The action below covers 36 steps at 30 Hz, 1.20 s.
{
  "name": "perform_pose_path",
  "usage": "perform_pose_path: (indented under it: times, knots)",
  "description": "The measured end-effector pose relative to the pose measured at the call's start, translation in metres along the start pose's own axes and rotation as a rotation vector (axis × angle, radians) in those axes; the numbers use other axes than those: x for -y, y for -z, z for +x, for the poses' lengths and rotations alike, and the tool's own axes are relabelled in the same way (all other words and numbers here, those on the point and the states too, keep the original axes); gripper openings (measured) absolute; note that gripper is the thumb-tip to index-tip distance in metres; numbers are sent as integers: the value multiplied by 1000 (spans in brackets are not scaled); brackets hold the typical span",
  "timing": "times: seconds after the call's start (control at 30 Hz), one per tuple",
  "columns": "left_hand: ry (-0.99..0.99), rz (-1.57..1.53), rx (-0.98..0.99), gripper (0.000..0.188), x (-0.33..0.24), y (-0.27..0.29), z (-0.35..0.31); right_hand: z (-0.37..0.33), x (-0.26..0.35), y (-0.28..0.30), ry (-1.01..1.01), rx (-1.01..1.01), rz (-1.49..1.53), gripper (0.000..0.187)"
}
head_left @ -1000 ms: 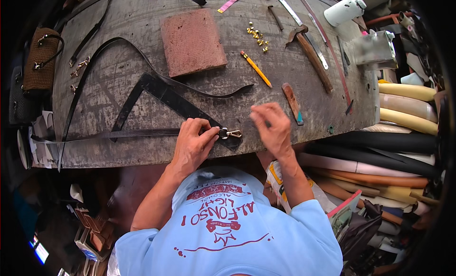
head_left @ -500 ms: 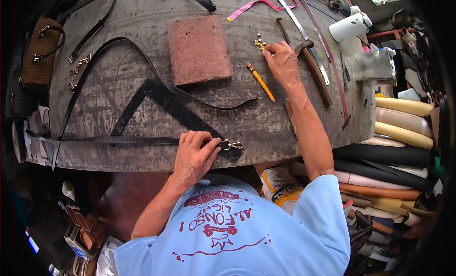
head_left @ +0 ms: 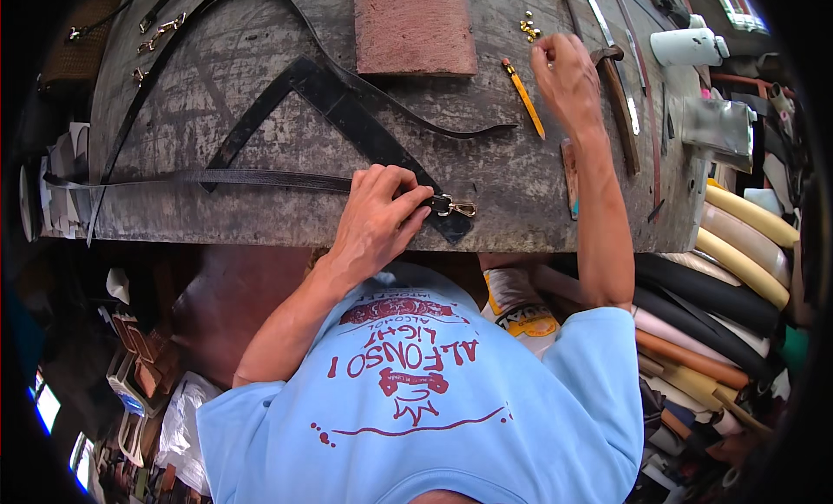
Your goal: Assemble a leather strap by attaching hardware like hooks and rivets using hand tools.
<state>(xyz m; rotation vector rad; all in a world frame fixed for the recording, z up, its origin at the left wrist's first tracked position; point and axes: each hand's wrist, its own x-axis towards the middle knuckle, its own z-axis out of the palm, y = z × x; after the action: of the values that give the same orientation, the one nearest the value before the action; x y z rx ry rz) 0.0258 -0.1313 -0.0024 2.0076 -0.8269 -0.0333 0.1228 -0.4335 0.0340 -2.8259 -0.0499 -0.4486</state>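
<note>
My left hand holds the end of a long black leather strap close to the bench's near edge, thumb and fingers closed over it. A metal swivel clasp sticks out past those fingertips, above the end of a black L-shaped piece. Farther right, my right hand is raised over the bench with its fingers curled into a pinch; whatever is between them is hidden. Small brass-coloured studs lie just beyond it. To its left is a yellow pencil, to its right a hammer.
A reddish stone slab sits at the far middle. A second black strap curves across the bench, near loose clasps. Metal rulers, a white bottle and a clear container stand or lie right. Rolled materials fill the lower right.
My right hand has drawn back a little from the studs, its fingers pinched. My left hand stays on the strap end. The whole view has shifted, showing the bench higher up.
</note>
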Motion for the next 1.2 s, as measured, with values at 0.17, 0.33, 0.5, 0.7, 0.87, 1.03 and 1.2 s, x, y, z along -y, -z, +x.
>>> perform_pose_path:
  times: [0.17,0.33,0.5,0.7,0.87,1.03,1.2]
  knots:
    - [-11,-27,-18,32,4,0,-5,-102,103,34,38,388,466,7]
    - [-25,-28,-21,33,5,1,-4,-139,128,17,46,315,493,11]
    - [-19,-45,-54,33,6,-1,-6,-141,133,12,37,295,472,12]
    - [-38,-44,-51,31,6,0,-6,-142,135,9,34,249,439,12]
    - [-34,-50,-50,31,7,0,-7,-133,138,16,-98,393,524,12]
    - [-42,-52,-63,30,8,-1,-7,-99,138,26,-241,641,487,12]
    - [-56,-48,-49,29,8,-2,-6,-64,131,23,-198,996,319,17]
